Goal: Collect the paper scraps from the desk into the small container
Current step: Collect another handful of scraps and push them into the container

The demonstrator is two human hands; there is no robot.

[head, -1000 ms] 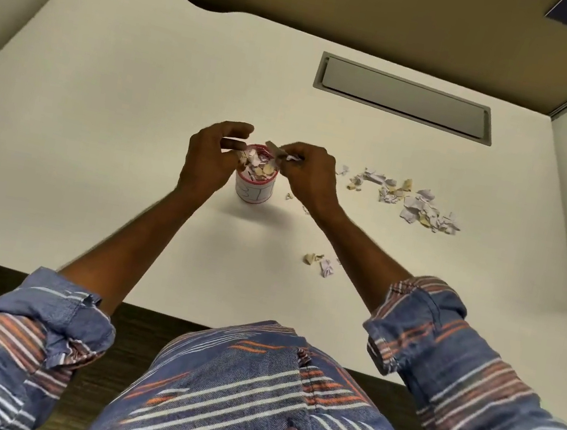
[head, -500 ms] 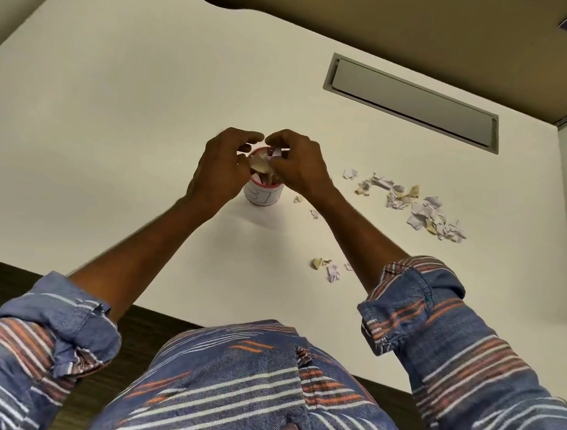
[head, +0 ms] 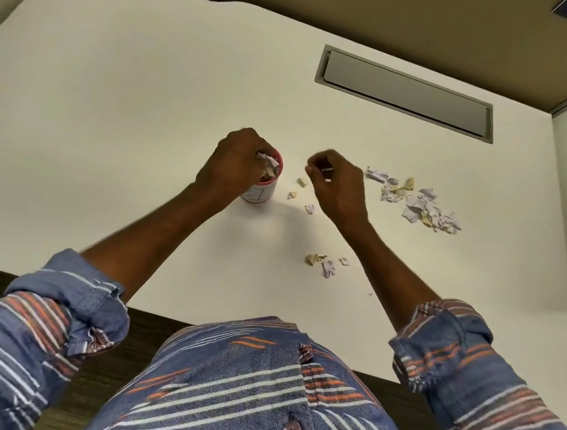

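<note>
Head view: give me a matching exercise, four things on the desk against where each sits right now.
1 small red-rimmed white container
2 big heap of white and yellow paper scraps
3 grey rectangular hatch
4 small cluster of scraps

a far side of the desk
b gripped by the left hand
c right of the right hand
d beside the right forearm

Pairs: 1-b, 2-c, 3-a, 4-d

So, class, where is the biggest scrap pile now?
Head view: the pile lies on the desk, just right of the right hand, nearer than the grey hatch.
</note>
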